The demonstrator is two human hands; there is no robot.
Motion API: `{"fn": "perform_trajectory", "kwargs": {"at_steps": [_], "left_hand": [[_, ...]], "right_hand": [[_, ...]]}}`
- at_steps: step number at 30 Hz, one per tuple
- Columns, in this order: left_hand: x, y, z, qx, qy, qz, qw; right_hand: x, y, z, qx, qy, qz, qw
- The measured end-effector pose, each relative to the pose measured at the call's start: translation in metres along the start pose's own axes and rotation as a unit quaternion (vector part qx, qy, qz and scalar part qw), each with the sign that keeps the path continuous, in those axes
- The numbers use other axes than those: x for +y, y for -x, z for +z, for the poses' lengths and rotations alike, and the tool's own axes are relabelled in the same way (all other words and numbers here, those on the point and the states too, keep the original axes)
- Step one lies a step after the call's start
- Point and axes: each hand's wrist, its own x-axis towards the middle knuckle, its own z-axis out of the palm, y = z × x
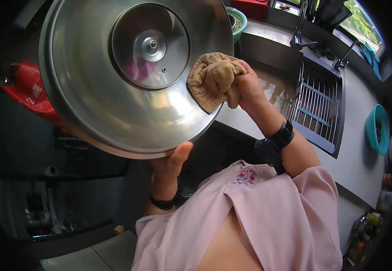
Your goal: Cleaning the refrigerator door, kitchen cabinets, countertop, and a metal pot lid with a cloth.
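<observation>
A large round steel pot lid (87, 111) with a glass window (131, 37) and a metal fitting at its centre is held up, tilted, before me. My left hand (170, 159) grips its lower rim, thumb at the edge; the other fingers are hidden behind the lid. In my right hand (250, 84) is a bunched brown cloth (216, 76), pressed against the lid's right side near the rim.
To the right is a sink (270, 50) with a metal drying rack (317, 98) and a tap (299, 40). A teal bowl (373, 130) stands on the counter (358, 169). Behind the lid are a mint-green bowl (240, 25) and a red bag (35, 91).
</observation>
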Motion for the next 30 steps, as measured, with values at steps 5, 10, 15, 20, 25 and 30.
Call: {"fn": "perform_trajectory", "kwargs": {"at_steps": [5, 10, 15, 20, 25, 30], "left_hand": [[-0.055, 0.019, 0.032, 0.165, -0.042, -0.044, 0.984], [-0.01, -0.002, 0.028, 0.205, 0.126, -0.203, 0.949], [0.012, 0.002, 0.023, 0.188, 0.19, -0.24, 0.933], [0.004, -0.007, 0.028, 0.226, 0.217, -0.265, 0.912], [0.003, 0.004, 0.006, 0.086, 0.095, -0.25, 0.96], [0.032, -0.009, 0.006, 0.009, 0.057, -0.09, 0.994]], "right_hand": [[0.027, 0.039, 0.029, 0.018, -0.016, 0.034, 0.999], [0.009, 0.006, 0.013, 0.054, 0.056, -0.002, 0.997], [-0.025, -0.028, -0.001, 0.027, 0.12, -0.109, 0.986], [0.033, 0.021, 0.012, 0.076, 0.239, -0.086, 0.964], [-0.003, -0.033, -0.034, 0.043, 0.127, -0.077, 0.988], [-0.017, -0.023, -0.026, 0.012, 0.058, -0.049, 0.997]]}}
